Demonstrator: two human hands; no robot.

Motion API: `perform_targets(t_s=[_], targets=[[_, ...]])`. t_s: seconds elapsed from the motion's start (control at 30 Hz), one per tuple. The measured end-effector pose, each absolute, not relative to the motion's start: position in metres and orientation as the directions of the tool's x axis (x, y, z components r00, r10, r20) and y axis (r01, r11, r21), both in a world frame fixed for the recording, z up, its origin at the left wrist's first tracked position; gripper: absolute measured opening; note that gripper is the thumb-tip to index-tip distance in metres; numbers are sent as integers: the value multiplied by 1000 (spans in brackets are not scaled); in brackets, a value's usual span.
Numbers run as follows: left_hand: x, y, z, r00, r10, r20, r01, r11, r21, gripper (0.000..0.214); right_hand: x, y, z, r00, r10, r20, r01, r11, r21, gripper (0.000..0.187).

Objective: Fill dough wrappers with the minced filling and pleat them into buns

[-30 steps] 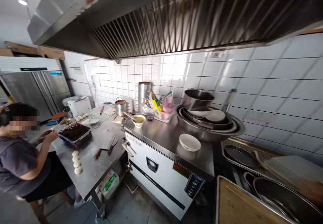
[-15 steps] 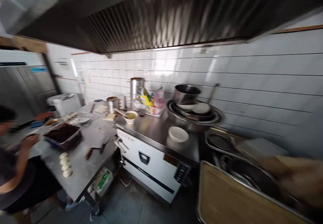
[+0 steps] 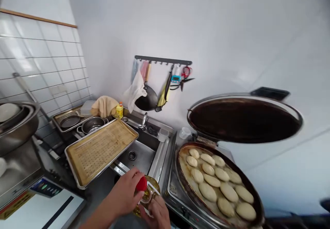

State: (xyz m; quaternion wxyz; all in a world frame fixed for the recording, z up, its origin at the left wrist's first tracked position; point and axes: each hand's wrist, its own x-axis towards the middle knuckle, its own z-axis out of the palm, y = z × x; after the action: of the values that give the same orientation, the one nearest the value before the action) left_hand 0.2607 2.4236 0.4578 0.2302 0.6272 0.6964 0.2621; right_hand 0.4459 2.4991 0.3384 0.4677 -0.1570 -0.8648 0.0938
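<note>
Head view, left to right: stacked steel bowls [image 3: 15,126] at the far edge; perforated baking tray [image 3: 100,153] tilted across the rim of a steel sink [image 3: 136,156]. Just past the sink, over the counter, left hand [image 3: 123,194] in a narrow grip around the red cap [image 3: 141,184] of a yellow-oil bottle [image 3: 146,196]; right hand [image 3: 157,213] curled narrow on the bottle, below the cap. Near the right hand, round baking pan [image 3: 188,187] full of pale flattened buns [image 3: 219,184], dark lid [image 3: 244,120] raised behind.
</note>
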Motion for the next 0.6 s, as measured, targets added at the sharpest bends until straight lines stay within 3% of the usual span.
perform_targets(t_s=[0.13,0.27,0.53,0.6], targets=[[277,2434,455,3,999,-55,804,30,593,51,450,2497,315,-499,369,784,138,927,-348,20],[284,2439,455,23,995,-100,856,32,517,50,452,2508,300,-482,432,762,152,898,-413,27],[321,2462,448,-223,958,-183,898,275,343,41,450,2518,284,-466,479,743,118,867,-485,15],[320,2463,444,-181,964,-197,911,239,336,40,451,2518,282,-491,472,732,113,868,-484,16]])
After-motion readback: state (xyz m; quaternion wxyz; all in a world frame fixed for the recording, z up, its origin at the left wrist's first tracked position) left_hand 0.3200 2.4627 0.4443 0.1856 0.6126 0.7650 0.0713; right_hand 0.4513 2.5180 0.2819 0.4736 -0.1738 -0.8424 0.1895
